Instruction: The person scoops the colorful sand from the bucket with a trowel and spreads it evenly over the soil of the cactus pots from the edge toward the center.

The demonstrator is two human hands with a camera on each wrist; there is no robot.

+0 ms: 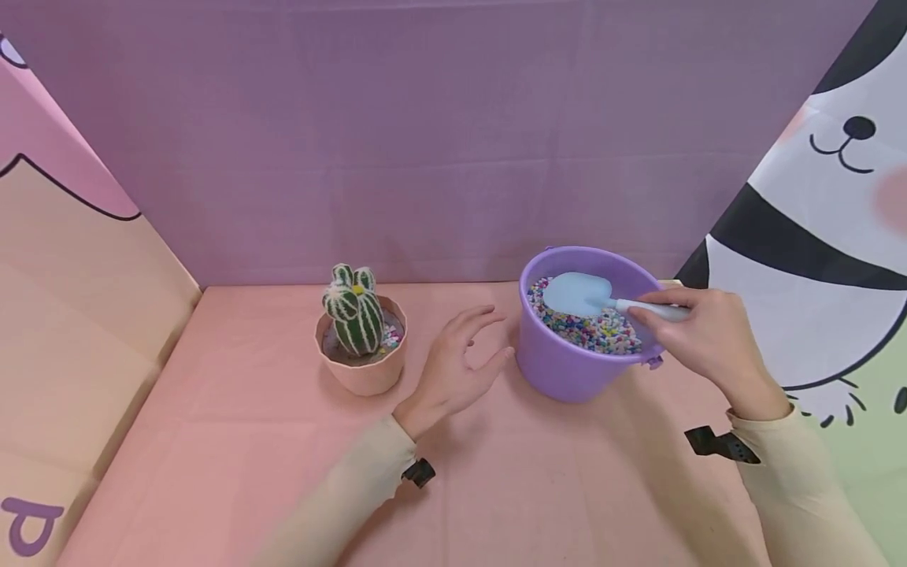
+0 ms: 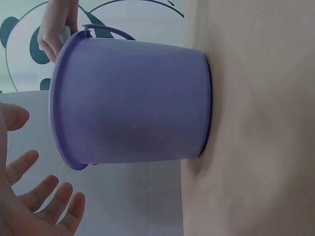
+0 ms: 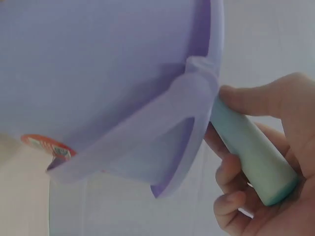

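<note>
My right hand (image 1: 701,331) grips the pale handle (image 3: 256,157) of a light blue toy shovel (image 1: 577,294). Its blade lies over colourful small beads (image 1: 602,335) inside a purple bucket (image 1: 567,366). In the right wrist view the bucket wall hides the blade. My left hand (image 1: 460,358) is held between the bucket and a potted cactus, fingers spread and loosely bent, with nothing in it. The left wrist view shows those fingers (image 2: 59,201) apart from the bucket's side. The knitted-looking green cactus (image 1: 357,327) stands in a peach pot (image 1: 368,378), with some coloured beads at its base.
A pink cloth covers the table (image 1: 496,488). Behind it rises a purple backdrop (image 1: 439,142), with a panda-printed panel (image 1: 836,260) on the right and a beige and pink panel (image 1: 71,299) on the left. The bucket's handle (image 3: 133,128) hangs down its side.
</note>
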